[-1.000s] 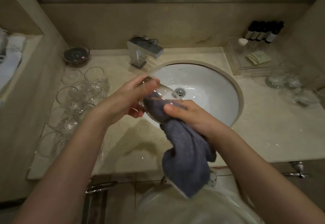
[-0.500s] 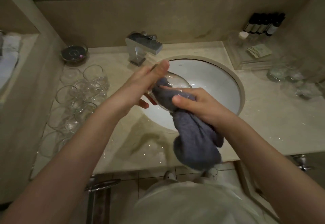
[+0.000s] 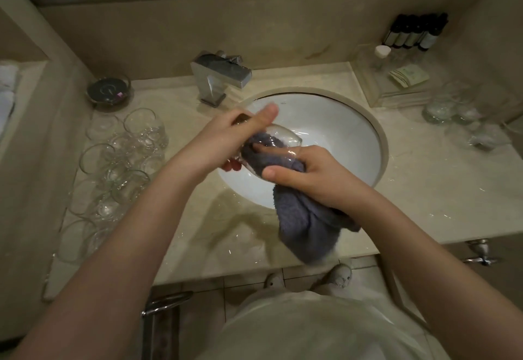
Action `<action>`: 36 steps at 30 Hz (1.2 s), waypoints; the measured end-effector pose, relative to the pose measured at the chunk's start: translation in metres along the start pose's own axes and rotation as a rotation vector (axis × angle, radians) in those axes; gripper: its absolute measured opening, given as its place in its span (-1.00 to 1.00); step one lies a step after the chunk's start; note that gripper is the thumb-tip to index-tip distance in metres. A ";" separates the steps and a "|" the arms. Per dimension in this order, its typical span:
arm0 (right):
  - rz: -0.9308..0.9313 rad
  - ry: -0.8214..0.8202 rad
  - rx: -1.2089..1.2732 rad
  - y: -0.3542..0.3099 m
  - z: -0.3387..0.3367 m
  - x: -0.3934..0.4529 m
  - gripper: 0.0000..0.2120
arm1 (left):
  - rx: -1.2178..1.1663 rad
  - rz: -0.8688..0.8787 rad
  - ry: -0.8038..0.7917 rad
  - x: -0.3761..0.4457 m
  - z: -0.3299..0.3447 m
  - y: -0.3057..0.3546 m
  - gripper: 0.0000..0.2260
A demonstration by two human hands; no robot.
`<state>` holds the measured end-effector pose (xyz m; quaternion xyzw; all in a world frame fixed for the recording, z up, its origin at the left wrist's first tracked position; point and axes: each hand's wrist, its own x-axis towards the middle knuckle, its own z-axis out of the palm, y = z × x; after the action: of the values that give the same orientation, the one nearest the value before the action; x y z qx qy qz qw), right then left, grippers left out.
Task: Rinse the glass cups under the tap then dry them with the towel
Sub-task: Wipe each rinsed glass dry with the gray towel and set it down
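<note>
Towel [image 3: 300, 218] fingers now deeper inside glass cup [image 3: 278, 140], left hand [image 3: 226, 139] holding base

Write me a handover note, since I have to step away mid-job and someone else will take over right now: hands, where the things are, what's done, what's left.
Left hand grips a glass cup on its side over the sink.
Right hand holds the grey towel, fingers pushing it inside the cup.
Tap shows no running water.
A cluster of glasses stands on the counter to the left; a few more glasses stand to the right. Which group is finished, I cannot tell.
Done: this cup is at the drying step.
Left: finish wiping it, set it down, do the remaining cups.
</note>
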<state>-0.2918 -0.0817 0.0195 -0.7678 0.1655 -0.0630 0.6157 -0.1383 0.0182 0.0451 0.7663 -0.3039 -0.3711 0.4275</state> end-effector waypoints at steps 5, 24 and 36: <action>0.366 -0.157 0.791 -0.002 -0.005 -0.006 -0.62 | -0.077 0.354 0.208 0.001 0.022 -0.017 -0.80; 0.237 -0.308 0.313 0.002 -0.017 -0.011 -0.80 | -0.189 -0.192 -0.685 0.000 -0.029 -0.031 -0.33; 0.348 0.195 0.648 0.014 0.011 0.007 -0.69 | -0.717 -0.045 0.099 0.004 -0.059 -0.103 -0.26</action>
<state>-0.2840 -0.0769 0.0030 -0.4842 0.3228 -0.0794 0.8094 -0.0720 0.0866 -0.0256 0.5913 -0.1163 -0.4260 0.6748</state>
